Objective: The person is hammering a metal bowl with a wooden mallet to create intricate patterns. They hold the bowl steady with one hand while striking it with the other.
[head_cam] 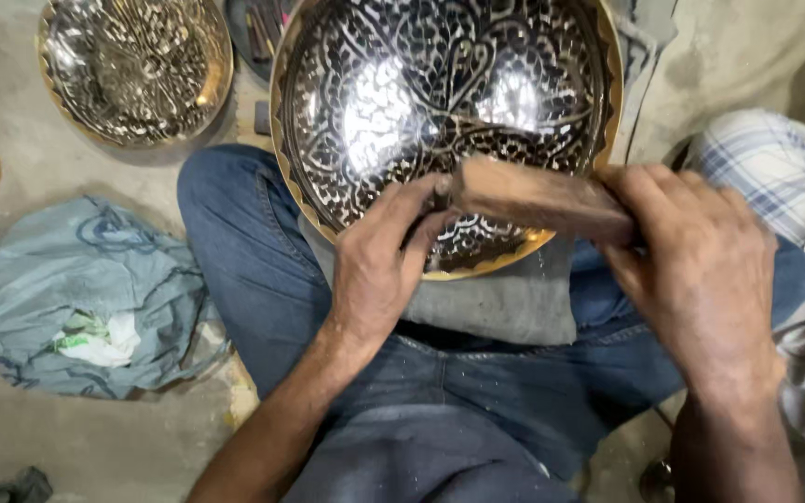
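A large engraved metal bowl (440,102) with a brass scalloped rim rests tilted on a grey cloth (505,303) over my lap. My left hand (379,261) presses against the bowl's lower inside, fingers pinching a thin metal tool at the block's end. My right hand (701,270) grips a wooden block (538,197) that lies across the bowl's lower rim. The block looks slightly blurred. The tool's tip is hidden by my fingers.
A second engraved bowl (132,65) lies on the floor at the upper left. A crumpled blue plastic bag (76,289) sits left of my knee. A checked cloth (766,158) is at the right. Small tools (263,28) lie between the bowls.
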A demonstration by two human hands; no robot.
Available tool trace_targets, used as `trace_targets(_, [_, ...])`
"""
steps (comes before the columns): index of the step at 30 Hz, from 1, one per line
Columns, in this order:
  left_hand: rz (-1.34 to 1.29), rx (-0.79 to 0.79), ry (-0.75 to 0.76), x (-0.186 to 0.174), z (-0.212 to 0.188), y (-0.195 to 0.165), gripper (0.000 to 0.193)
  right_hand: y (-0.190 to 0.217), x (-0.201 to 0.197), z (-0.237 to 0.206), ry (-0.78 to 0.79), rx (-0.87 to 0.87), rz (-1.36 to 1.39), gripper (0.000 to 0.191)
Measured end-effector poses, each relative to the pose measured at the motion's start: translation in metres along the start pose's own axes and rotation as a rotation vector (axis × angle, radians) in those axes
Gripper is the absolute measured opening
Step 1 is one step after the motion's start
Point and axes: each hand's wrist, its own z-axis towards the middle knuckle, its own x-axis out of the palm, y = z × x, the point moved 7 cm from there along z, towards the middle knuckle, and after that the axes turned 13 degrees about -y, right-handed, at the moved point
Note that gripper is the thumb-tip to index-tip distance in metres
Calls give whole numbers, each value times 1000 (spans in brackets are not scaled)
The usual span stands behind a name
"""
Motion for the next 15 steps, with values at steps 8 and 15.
trace_targets(8, [-1,-56,30,1,4,3,35,-13,11,7,124,-20,-71,26])
trace_targets(15, [-45,-55,24,2,3,2,31,-21,8,0,59,100,103,42])
